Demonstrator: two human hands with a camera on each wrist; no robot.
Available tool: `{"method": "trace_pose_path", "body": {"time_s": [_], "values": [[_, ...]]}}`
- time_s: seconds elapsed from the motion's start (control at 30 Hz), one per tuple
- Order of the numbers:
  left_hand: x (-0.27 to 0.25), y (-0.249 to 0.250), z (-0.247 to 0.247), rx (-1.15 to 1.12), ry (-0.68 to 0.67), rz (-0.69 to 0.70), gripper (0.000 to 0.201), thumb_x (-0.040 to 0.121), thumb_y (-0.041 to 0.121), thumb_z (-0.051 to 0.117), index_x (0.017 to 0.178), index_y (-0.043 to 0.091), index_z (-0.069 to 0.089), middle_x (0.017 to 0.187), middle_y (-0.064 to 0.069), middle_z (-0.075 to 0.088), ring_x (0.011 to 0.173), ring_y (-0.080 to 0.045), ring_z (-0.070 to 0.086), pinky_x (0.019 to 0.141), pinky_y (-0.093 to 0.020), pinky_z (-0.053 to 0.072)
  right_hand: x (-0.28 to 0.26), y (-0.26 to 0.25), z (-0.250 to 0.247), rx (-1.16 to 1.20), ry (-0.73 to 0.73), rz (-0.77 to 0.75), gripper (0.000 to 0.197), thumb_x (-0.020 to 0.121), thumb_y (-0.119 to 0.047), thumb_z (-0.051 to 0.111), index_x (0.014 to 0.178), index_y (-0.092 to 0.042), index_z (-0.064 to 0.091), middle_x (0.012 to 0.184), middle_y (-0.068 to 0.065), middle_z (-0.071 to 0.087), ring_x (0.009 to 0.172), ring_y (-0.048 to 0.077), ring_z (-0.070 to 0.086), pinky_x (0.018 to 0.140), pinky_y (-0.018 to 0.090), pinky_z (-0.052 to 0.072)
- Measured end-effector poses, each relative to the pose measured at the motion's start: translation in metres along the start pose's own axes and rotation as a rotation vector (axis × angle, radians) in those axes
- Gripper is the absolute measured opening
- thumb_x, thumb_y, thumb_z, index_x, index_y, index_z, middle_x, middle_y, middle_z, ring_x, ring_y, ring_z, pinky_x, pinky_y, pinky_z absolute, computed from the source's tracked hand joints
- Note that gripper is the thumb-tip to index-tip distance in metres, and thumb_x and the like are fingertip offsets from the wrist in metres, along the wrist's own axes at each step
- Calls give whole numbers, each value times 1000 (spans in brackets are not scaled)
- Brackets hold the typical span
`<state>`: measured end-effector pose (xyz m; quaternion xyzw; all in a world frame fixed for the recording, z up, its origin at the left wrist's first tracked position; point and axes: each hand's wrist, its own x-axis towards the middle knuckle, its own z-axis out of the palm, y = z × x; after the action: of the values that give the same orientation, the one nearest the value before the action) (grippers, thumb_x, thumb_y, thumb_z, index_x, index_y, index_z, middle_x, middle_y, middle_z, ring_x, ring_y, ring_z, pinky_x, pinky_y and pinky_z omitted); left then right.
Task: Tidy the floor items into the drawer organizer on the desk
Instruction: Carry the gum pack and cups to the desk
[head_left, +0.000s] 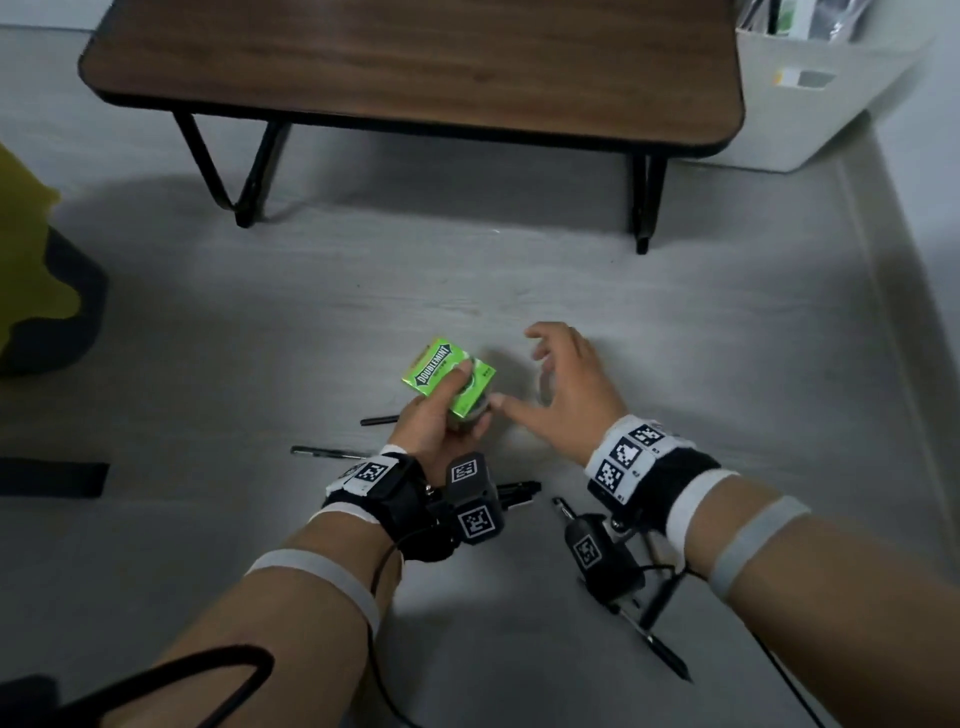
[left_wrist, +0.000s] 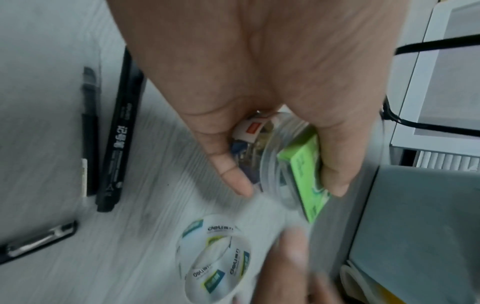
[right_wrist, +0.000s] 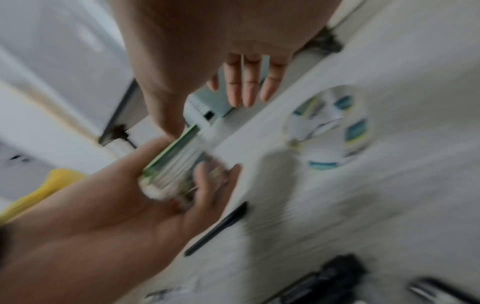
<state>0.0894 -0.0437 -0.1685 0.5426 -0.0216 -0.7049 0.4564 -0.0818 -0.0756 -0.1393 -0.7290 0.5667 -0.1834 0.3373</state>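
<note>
Gripping a green DOUBLEMINT pack (head_left: 448, 375), left hand (head_left: 436, 421); right hand (head_left: 571, 384) spread above deli tape (left_wrist: 213, 257).

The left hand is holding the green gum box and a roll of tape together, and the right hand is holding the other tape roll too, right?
Not quite. The left hand does hold the green gum box and a roll of tape together, but the right hand holds nothing: its fingers are spread open. The left wrist view shows the other tape roll lying on the floor.
</note>
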Motion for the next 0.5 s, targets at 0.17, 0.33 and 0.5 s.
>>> {"method": "trace_pose_path", "body": {"time_s": [0.17, 0.33, 0.5], "values": [[-8, -13, -17, -105, 54, -5, 22, 85, 25, 74, 102, 13, 68, 93, -5, 76, 114, -27, 64, 76, -30, 60, -15, 49, -2, -556, -375, 240, 51, 89, -50, 55, 134, -26, 50, 141, 7, 38, 120, 31, 51, 98, 43, 49], [-24, -15, -15, 50, -62, -67, 23, 86, 39, 70, 94, 17, 71, 90, -3, 75, 103, -24, 69, 100, -38, 47, -33, 51, 8, -341, -189, 179, 34, 91, -37, 60, 118, -18, 67, 124, 11, 55, 113, 32, 55, 95, 34, 47], [-31, -17, -1, 34, -175, -76, 66, 74, 63, 70, 120, 16, 64, 118, -13, 64, 112, -31, 57, 105, -48, 38, -44, 34, 1, -120, -147, 13, 21, 88, -33, 67, 101, -16, 70, 100, 1, 53, 86, 19, 55, 80, 30, 47]]}}
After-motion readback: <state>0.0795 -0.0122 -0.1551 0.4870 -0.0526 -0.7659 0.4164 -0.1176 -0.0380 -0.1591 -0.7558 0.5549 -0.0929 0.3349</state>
